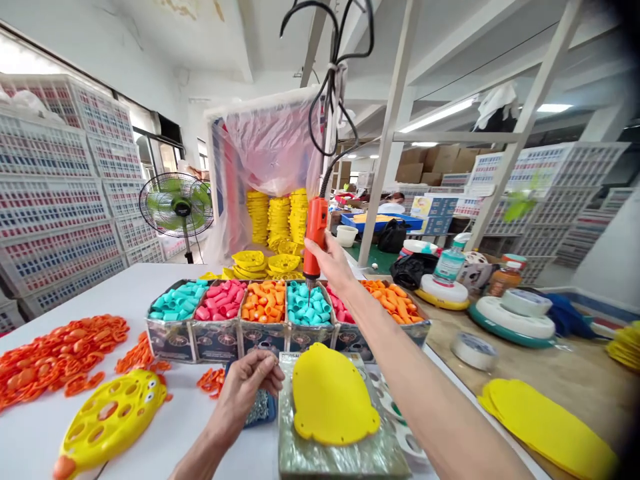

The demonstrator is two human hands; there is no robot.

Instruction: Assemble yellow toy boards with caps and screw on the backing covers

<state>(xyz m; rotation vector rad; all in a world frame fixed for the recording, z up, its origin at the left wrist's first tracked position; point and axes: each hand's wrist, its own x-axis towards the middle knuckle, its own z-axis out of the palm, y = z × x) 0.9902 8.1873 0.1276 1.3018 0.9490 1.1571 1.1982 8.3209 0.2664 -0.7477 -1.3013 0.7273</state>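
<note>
My right hand (330,263) is raised and wrapped round an orange electric screwdriver (316,233), which points bit-down over a bin of teal plastic pieces (307,307). My left hand (255,373) is closed in a pinch above a small blue tray of screws (261,408); whatever its fingers hold is hidden. Beside it, a flat yellow plastic panel (333,393) with small holes round its edge lies on a plastic-wrapped block (345,460). At the left lies a yellow duck-like toy body (113,417) with large round holes.
Divided bins hold pink pieces (223,300) and orange pieces (264,301). Orange plastic rings (60,353) are heaped at left. Yellow shells (250,263) stand behind the bins. At right are tape (474,350), a bottle (450,260) and more yellow panels (545,423). A black cable (327,80) hangs overhead.
</note>
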